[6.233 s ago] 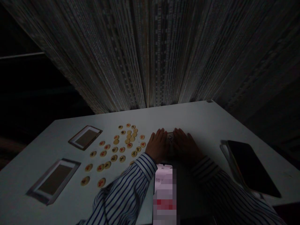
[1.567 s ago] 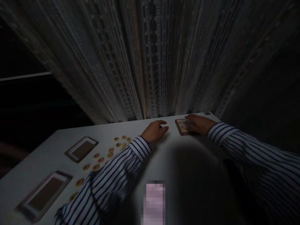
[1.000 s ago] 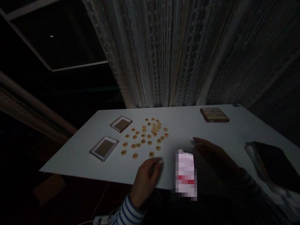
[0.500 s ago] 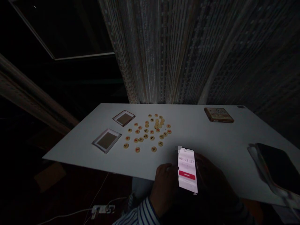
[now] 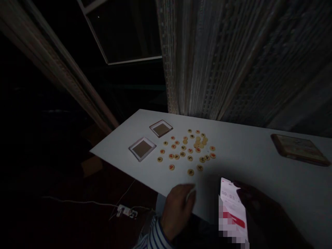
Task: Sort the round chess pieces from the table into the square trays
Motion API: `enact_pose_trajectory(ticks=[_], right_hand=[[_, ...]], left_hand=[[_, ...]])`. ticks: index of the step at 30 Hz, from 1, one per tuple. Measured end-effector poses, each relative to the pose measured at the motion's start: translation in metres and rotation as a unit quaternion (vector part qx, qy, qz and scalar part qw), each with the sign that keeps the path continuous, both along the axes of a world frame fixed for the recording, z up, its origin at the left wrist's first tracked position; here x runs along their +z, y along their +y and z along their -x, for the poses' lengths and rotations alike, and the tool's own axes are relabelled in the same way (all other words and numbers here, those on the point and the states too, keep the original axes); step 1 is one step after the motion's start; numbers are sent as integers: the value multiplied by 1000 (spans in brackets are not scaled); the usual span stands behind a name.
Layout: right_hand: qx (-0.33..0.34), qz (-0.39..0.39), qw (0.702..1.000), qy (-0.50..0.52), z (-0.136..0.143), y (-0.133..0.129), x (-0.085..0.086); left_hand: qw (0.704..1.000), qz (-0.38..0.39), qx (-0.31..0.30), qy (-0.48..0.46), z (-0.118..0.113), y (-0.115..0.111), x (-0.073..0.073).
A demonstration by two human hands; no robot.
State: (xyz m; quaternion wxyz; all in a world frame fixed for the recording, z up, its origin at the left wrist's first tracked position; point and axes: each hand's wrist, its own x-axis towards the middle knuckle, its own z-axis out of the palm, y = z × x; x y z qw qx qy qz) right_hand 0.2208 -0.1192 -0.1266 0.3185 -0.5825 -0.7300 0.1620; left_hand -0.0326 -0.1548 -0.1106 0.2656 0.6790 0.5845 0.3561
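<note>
Head view: brown-bottomed trays [image 5: 134,154] near left edge of table [image 5: 249,152]; left hand [image 5: 178,209] half-curled, right hand [image 5: 261,204] at phone [image 5: 230,193], both grips unclear.

Watching remotely, I see a phone [image 5: 231,198] with a smooth, glossy screen, smooth wood-like discs [image 5: 190,158], a matt white tabletop [image 5: 249,155], rough-textured cloth curtain [image 5: 192,69] and a soft cloth sleeve [image 5: 157,238]

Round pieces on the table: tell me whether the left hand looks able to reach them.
Likely yes: the left hand is near the closest round pieces, with nothing visible between; the lit phone is off to the right.
</note>
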Motion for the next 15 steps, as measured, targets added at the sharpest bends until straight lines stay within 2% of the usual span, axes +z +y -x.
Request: enact_pose_trajectory(ticks=[1,3,5,7,9,11,15], right_hand=[[6,-5,1000,6,12,11,8],[76,1,997,-10,43,35,28],[164,15,985,-47,83,61,47],[228,39,968,-101,127,87,64],[271,59,946,-167,173,110,76],[293,74,924,-234,217,128,81],[269,60,913,-301,283,154,73]], left_hand=[[999,3,32,-18,16,4,2],[990,1,133,-55,55,15,7],[964,2,255,-78,96,27,12],[939,7,328,-100,135,39,14],[922,19,369,-117,166,51,13],[917,33,384,-103,187,62,7],[921,70,381,-40,206,80,-7]])
